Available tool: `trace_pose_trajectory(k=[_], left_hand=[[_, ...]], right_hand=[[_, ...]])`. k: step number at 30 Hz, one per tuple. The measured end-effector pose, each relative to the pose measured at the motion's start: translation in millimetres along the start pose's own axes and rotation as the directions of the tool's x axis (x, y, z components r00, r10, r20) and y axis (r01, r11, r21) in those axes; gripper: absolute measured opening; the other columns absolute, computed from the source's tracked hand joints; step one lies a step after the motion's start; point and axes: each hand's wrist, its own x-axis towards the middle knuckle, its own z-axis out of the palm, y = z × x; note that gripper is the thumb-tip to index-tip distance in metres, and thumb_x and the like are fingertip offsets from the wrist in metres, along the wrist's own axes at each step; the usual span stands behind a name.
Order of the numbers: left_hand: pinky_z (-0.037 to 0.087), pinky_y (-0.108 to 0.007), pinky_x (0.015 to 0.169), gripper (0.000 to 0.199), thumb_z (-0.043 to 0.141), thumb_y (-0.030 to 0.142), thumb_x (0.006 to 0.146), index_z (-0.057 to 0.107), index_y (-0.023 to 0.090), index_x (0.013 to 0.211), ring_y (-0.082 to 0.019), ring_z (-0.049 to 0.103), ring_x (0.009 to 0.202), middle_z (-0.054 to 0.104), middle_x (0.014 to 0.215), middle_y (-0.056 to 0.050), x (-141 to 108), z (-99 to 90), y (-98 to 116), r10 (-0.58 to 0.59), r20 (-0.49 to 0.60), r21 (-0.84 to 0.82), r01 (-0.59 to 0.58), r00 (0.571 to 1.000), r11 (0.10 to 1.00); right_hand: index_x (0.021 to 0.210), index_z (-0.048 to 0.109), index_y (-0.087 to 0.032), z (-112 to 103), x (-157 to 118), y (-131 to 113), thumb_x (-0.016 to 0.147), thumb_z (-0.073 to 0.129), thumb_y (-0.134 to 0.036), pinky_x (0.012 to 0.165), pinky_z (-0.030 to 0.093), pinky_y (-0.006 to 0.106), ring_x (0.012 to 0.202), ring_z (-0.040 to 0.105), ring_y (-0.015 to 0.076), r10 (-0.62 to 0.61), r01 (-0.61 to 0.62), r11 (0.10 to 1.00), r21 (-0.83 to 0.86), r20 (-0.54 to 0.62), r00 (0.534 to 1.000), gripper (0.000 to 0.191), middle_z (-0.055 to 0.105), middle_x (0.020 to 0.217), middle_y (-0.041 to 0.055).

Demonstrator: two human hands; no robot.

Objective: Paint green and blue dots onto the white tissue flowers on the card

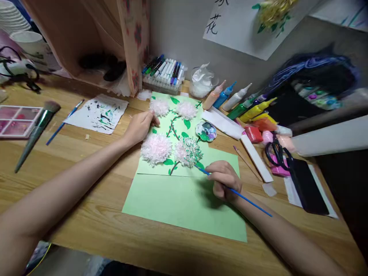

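1. In the head view, I am watching both bare hands working over a wooden desk (94,226).
2. My right hand (225,180) is holding a thin blue brush (250,200) in a narrow grip, the handle slanting back over the wrist. The tip is pointing at the bottom edge of the green-tipped flower (188,152); I cannot tell whether it is touching.
3. My left hand (140,126) is resting at the left edge of the flower sheet (163,128), fingers bent and close together, near the upper-left flower (159,107). I cannot tell whether they are pinching the paper.
4. The flower sheet is lying over a plain green sheet (172,199) and is carrying four fluffy flowers, brown stems and green leaves. Three flowers are showing pale pink; the lower-right one is showing green over much of its right side.
5. The paint dish (197,131) is sitting at the flower sheet's right side, holding green, purple and white smears.
6. Behind, the markers (165,73), a clear bowl (198,92) and the bottles (237,111) are standing near the wall.
7. To the left, a stained tissue (105,113), a second blue brush (61,125) and a big brush (33,138) are lying flat; to the right, a black phone (309,186) is lying on white paper.
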Motion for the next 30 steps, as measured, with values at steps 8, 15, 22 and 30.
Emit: trace_pose_trajectory(k=[8,15,22,30], left_hand=[[0.047,-0.027,0.071,0.048,0.034,0.029,0.102,0.066,0.018,0.068,-0.015,0.062,0.070,0.070,0.072,-0.006,1.9,1.0,-4.0,0.019,-0.008,0.013,-0.019,1.000,1.000],[0.047,-0.028,0.073,0.049,0.033,0.033,0.102,0.065,0.020,0.068,-0.017,0.062,0.071,0.071,0.074,-0.006,1.7,0.3,-4.9,0.018,-0.001,0.029,-0.018,1.000,0.999],[0.048,-0.028,0.074,0.049,0.034,0.037,0.102,0.065,0.019,0.068,-0.017,0.062,0.072,0.072,0.075,-0.007,1.1,0.0,-3.3,0.001,0.000,0.039,-0.001,1.000,0.999],[0.048,-0.028,0.073,0.048,0.033,0.032,0.102,0.065,0.019,0.068,-0.016,0.062,0.072,0.072,0.074,-0.007,1.4,0.1,-3.0,0.016,0.001,0.042,-0.016,1.000,0.999]], right_hand=[[0.095,0.053,-0.021,-1.4,0.3,0.4,0.100,0.035,-0.021,0.060,0.051,0.030,0.067,0.062,0.0162,0.040,-0.040,0.999,0.017,0.024,0.999,0.019,0.066,0.074,0.0058],[0.095,0.052,-0.021,-1.4,3.4,-0.7,0.097,0.035,-0.015,0.057,0.051,0.030,0.064,0.060,0.0157,0.024,-0.023,1.000,-0.019,0.034,0.999,0.018,0.065,0.073,0.0050],[0.096,0.053,-0.021,-2.1,4.6,-1.1,0.100,0.035,-0.019,0.057,0.051,0.030,0.067,0.060,0.0165,0.005,-0.004,0.999,-0.047,0.030,1.000,0.018,0.066,0.074,0.0061],[0.098,0.053,-0.019,-0.7,4.0,-0.9,0.097,0.039,-0.014,0.058,0.050,0.028,0.068,0.060,0.0160,-0.004,0.004,0.998,-0.059,0.011,1.000,0.015,0.065,0.076,0.0065]])
